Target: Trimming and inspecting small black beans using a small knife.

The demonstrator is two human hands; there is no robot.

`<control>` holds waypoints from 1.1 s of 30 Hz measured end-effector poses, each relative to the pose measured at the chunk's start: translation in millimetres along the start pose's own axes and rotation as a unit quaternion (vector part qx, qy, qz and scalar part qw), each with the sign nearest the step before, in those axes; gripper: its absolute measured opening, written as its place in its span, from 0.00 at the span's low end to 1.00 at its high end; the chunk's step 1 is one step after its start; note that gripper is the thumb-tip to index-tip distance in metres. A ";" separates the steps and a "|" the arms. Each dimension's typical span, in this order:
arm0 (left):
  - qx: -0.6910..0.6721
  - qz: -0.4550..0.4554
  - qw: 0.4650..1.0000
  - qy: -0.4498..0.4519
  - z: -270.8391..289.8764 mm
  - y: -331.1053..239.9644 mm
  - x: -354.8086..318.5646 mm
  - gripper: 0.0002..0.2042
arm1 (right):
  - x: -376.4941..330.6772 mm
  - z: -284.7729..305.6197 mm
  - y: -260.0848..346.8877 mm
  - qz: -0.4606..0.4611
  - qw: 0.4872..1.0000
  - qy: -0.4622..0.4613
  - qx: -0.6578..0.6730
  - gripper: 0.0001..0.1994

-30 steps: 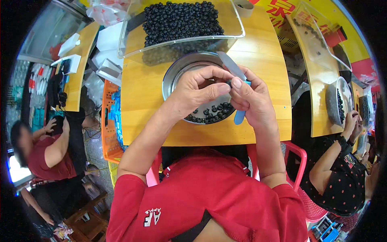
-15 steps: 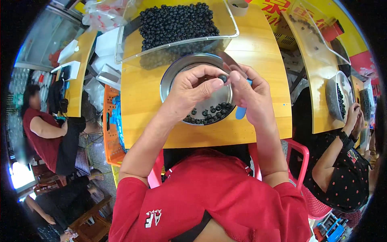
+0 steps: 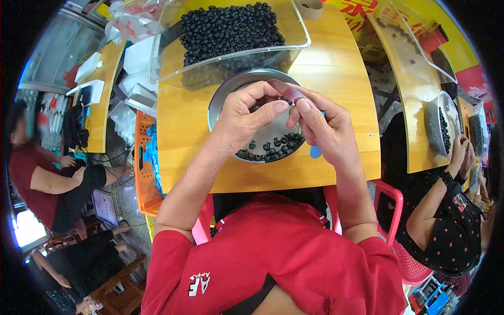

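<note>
Over a round metal bowl [image 3: 213, 113], my two hands come together. My left hand [image 3: 247, 113] pinches a small round black rubbery-looking piece [image 3: 286, 100] between thumb and fingertips. A knife [image 3: 287, 90] with a blue handle is gripped in my right hand [image 3: 326, 123]; its blade lies against the black piece, and my right thumb presses near the same spot. Most of the handle is hidden by my palm. Several similar black pieces [image 3: 275, 151], some with visible holes, lie along the near side of the bowl.
Beyond the bowl stands a clear plastic tub [image 3: 307, 42] heaped with black pieces [image 3: 231, 31]. The wooden table [image 3: 346, 152] has an orange crate [image 3: 142, 178] at its left. A co-worker [image 3: 446, 220] works at another table on the right. Another person [image 3: 47, 178] sits at left.
The knife blade has swung left and down onto the black piece, and its handle has turned further under my right palm. The person at left has shifted further left.
</note>
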State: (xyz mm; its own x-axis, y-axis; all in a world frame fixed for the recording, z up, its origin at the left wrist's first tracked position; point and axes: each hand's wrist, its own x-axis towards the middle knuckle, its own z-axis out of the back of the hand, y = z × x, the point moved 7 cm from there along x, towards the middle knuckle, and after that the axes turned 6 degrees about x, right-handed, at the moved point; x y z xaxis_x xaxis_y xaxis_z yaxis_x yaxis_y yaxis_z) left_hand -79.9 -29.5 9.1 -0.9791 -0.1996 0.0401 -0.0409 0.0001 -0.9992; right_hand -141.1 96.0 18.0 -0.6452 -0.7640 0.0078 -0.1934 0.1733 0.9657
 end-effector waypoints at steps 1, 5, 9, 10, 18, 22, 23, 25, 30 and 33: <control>-0.020 0.015 1.000 0.004 0.6 2.6 -0.3 0.11 | 0.3 -0.4 -0.4 0.003 1.000 0.001 0.009 0.17; -0.074 0.020 0.997 0.013 0.8 9.5 -1.3 0.11 | 2.2 0.9 -5.0 0.005 0.999 0.000 0.033 0.17; -0.064 0.021 0.998 0.005 1.0 9.3 -0.5 0.10 | 2.2 4.3 -8.8 -0.003 0.999 -0.016 0.039 0.16; -0.053 0.018 0.998 0.006 0.7 8.7 0.4 0.10 | 1.7 4.8 -8.0 -0.002 0.999 -0.021 0.046 0.16; 0.048 -0.041 0.998 0.010 -1.1 -4.8 2.2 0.10 | -0.2 6.2 -7.2 -0.010 0.998 -0.007 0.062 0.17; 0.028 -0.025 0.999 0.017 -0.4 -2.6 1.1 0.09 | 0.5 4.5 -9.9 -0.001 0.999 -0.018 0.050 0.16; 0.016 -0.015 1.000 0.019 -0.2 -1.0 1.2 0.09 | 2.2 4.5 -12.2 -0.003 0.999 -0.018 0.051 0.16; 0.003 0.002 1.000 0.018 1.3 3.8 1.1 0.09 | 3.7 6.4 -18.7 -0.020 0.998 -0.027 0.047 0.16; -0.127 0.043 0.990 0.035 -2.0 11.7 4.3 0.08 | 1.3 5.3 -18.6 -0.020 0.997 -0.029 0.076 0.16; -0.261 0.054 0.961 0.078 5.4 7.5 5.3 0.07 | 1.5 11.4 -19.8 -0.021 0.993 -0.038 0.108 0.17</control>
State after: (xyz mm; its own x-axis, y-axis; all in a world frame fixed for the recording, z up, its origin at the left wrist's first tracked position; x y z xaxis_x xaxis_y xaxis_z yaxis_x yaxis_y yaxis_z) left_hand -84.2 -35.8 1.7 -0.9995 -0.0213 -0.0227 0.0086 0.5121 -0.8589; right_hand -146.7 98.4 -4.0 -0.6858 -0.7255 -0.0583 -0.3700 0.2785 0.8863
